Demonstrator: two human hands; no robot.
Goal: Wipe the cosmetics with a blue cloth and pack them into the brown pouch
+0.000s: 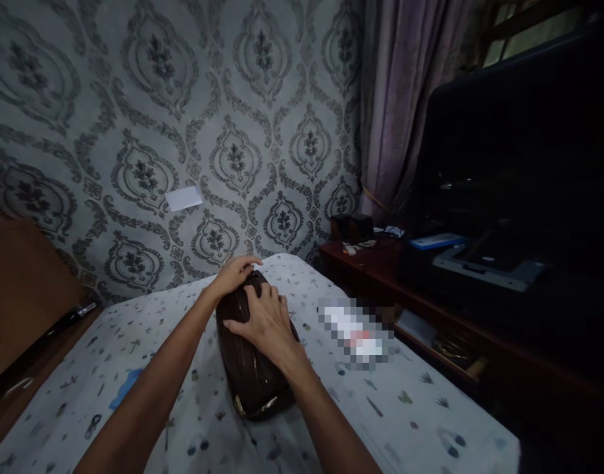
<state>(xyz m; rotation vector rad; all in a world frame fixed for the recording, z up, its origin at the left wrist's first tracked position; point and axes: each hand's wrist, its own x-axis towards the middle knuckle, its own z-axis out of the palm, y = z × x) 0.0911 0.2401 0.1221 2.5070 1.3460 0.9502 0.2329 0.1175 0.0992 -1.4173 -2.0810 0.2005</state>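
A dark brown leather-like bag [235, 368] with metal zips lies lengthwise on the white patterned bedsheet [401, 421]. At its far end, my left hand [234, 273] is closed over the edge, its fingertips near the zip; what is under them is partly hidden. My right hand [267, 319] lies across the top with the thumb and fingers apart, pressing on the bag. A gold-coloured zip end shows at the bag's near side.
A blurred-out pale item [354, 332] lies right of the bag. A blue patch [125, 387] shows beside my left forearm. On the right stands a dark red desk [376, 270] with an open drawer [440, 342] and a large dark screen [519, 145]. A cardboard-brown panel [30, 289] stands left.
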